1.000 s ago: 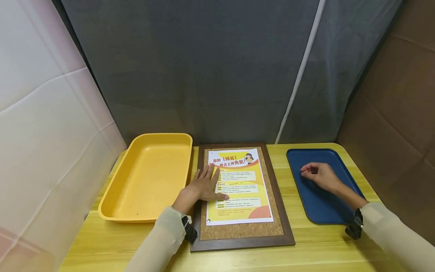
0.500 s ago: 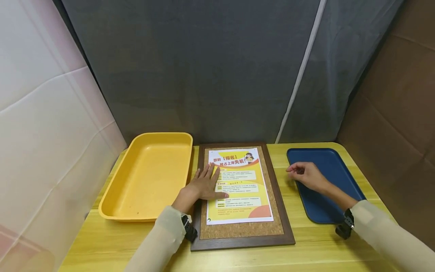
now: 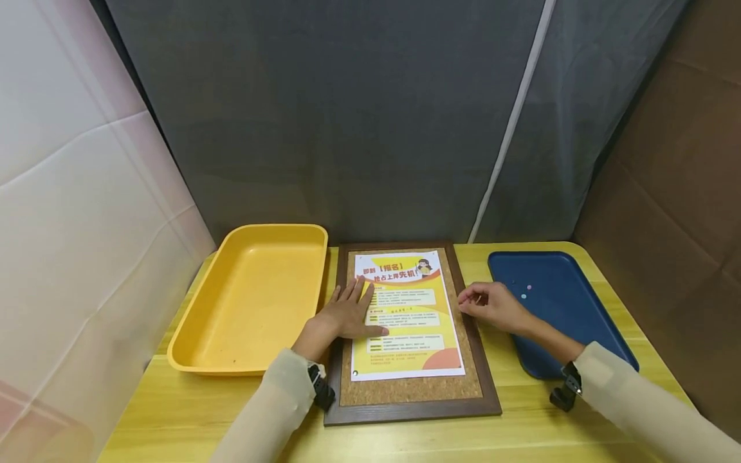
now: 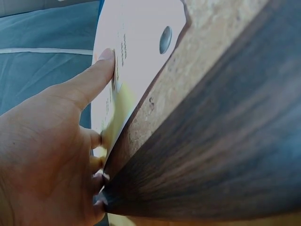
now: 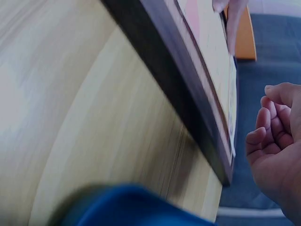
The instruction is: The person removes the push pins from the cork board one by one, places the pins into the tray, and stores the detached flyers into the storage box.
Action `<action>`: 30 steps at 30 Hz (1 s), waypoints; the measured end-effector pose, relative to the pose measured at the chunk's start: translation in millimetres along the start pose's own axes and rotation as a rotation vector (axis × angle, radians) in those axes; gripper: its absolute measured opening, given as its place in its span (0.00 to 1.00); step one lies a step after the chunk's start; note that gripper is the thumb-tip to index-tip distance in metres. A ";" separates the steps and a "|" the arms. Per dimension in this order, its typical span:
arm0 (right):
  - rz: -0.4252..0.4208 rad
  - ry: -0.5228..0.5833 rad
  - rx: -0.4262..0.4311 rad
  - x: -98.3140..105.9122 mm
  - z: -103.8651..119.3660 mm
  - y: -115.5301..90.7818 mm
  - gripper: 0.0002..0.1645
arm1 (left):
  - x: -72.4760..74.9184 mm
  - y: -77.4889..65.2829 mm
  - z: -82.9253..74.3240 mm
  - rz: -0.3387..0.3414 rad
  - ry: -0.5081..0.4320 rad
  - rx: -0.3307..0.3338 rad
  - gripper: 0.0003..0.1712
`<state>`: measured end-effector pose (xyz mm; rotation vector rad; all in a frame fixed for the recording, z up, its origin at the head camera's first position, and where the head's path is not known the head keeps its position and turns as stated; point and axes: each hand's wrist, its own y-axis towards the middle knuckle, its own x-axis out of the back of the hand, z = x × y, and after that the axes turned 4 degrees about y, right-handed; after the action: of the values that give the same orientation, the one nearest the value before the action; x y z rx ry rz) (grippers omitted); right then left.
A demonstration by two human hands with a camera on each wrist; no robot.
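Note:
A yellow printed poster lies on a framed cork board. My left hand, fingers spread, rests on the poster's left side and the frame. A silver thumbtack sits in the poster's lower left corner. My right hand hovers by the board's right edge, thumb and index tips together. They pinch what looks like a thumbtack, mostly hidden by the fingertips; its other fingers curl loosely. A few small coloured thumbtacks lie in the blue tray behind that hand.
A deep yellow tray stands left of the board, close to its frame. The wooden table ends at a grey curtain. A white sheet bounds the left side, a brown one the right.
My right hand has moved left from over the blue tray to the board's right edge, uncovering small thumbtacks in the tray. The left hand has stayed in place on the poster.

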<state>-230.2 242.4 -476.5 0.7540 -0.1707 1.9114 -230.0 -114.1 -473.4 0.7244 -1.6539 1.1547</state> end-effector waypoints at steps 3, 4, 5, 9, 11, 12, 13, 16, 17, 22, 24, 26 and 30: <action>0.022 0.027 0.020 -10.1 8.0 0.3 0.04 | 0.5 -0.2 0.7 0.006 0.010 -0.003 0.65; 0.033 0.039 0.031 -13.6 11.0 0.0 0.04 | 0.7 -0.6 0.9 0.008 0.011 -0.004 0.65; 0.043 0.051 0.040 -16.9 13.5 -0.2 0.04 | 0.8 -0.9 1.0 0.009 0.009 -0.005 0.65; 0.079 0.070 0.075 -30.2 23.7 0.8 0.04 | 1.0 -2.8 1.3 0.010 -0.003 -0.004 0.65; 0.095 0.067 0.085 -36.7 28.1 1.9 0.04 | 0.8 -3.3 1.8 0.006 -0.010 -0.004 0.64; 0.104 0.065 0.090 -40.1 30.5 2.4 0.03 | 0.9 -3.4 2.2 0.006 -0.011 -0.003 0.64; 0.115 0.061 0.094 -43.4 32.7 2.9 0.03 | 0.9 -3.4 2.5 0.007 -0.009 -0.003 0.64; 0.147 0.059 0.104 -53.0 36.3 4.2 0.03 | 0.0 -2.5 3.1 -0.001 -0.013 -0.004 0.64; 0.158 0.060 0.106 -56.2 37.9 4.5 0.03 | 0.0 -2.4 3.0 -0.003 -0.012 -0.005 0.64; 0.200 0.077 0.118 -70.7 44.9 5.4 0.03 | 0.6 -2.7 3.2 -0.008 -0.009 0.001 0.64; 0.215 0.081 0.123 -76.6 46.8 5.4 0.03 | 0.6 -2.8 3.4 -0.010 -0.007 0.005 0.64; 0.236 0.087 0.125 -83.0 47.7 5.2 0.03 | 0.3 -3.3 3.4 -0.012 -0.001 0.006 0.64; 0.274 0.103 0.116 -94.7 49.2 6.1 0.03 | 0.0 -2.9 3.3 -0.013 -0.003 0.005 0.64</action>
<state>-188.5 145.0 -490.4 0.7368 -0.1033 2.2315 -228.7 -118.3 -472.7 0.7388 -1.6469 1.1490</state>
